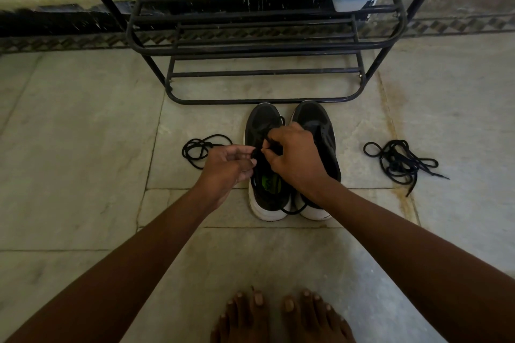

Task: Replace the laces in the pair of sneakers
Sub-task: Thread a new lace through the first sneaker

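Both hands, left point(229, 160) and right point(292, 157), pinching black lace point(260, 151) over left sneaker point(263, 147). Lacing in progress, apparently; next: thread following eyelet.

No text, brand or no. readable anywhere; green mark on insole of the left black white-soled sneaker point(264, 164) is too blurred to read.

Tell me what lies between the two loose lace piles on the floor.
The head view shows the pair of sneakers between the left lace pile and right lace pile, with both hands working above them.
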`<control>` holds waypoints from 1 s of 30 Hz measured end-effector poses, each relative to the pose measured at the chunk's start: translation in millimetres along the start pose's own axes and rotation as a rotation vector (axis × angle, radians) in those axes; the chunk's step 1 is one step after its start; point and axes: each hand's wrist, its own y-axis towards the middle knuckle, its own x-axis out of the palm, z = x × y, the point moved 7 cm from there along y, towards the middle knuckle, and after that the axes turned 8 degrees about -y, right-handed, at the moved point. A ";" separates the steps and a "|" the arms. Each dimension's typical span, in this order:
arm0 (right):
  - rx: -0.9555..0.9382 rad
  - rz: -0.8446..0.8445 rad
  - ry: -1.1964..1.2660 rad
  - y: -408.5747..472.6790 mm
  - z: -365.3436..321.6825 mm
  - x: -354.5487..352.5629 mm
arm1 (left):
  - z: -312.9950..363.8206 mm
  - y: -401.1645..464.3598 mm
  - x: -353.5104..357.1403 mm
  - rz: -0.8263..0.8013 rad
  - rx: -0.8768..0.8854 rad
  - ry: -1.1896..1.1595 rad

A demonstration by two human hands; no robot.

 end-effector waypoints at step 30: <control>0.026 -0.078 -0.031 -5.5 -6.6 3.5 | 9.5 -0.7 4.1 0.091 0.036 0.080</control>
